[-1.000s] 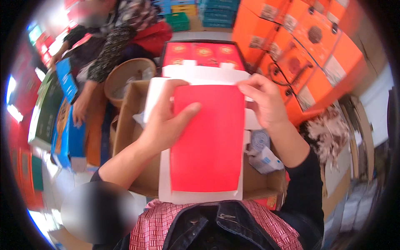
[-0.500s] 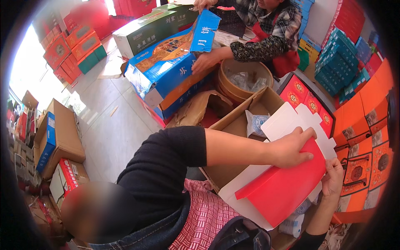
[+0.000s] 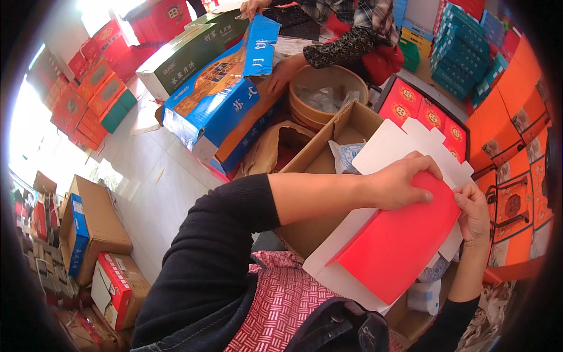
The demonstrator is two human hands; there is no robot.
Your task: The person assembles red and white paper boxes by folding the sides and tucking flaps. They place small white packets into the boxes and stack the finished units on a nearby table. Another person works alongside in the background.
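Note:
A partly folded carton (image 3: 390, 246), red outside with white flaps, lies over an open brown cardboard box (image 3: 316, 164) in front of me. My left hand (image 3: 404, 182) reaches across from the left and grips the carton's upper part, its thumb on the red face and its fingers curled over the far edge. My right hand (image 3: 472, 212) pinches the carton's right edge between thumb and fingers. Inside the box, a white packet with blue print (image 3: 346, 156) shows beside the carton; another wrapped packet (image 3: 424, 296) shows below it.
Across from me, a co-worker's hand (image 3: 286, 71) rests by a torn blue box (image 3: 220, 97). A round tub (image 3: 326, 97) holds clear plastic packets. Red boxes (image 3: 423, 111) lie in a dark tray at right, beside stacked orange boxes (image 3: 510, 193). Brown cartons (image 3: 97, 223) stand at left.
The whole view has shifted a little. Both of my hands keep their hold on the carton, which has barely changed shape. The co-worker's hand stays beside the blue box.

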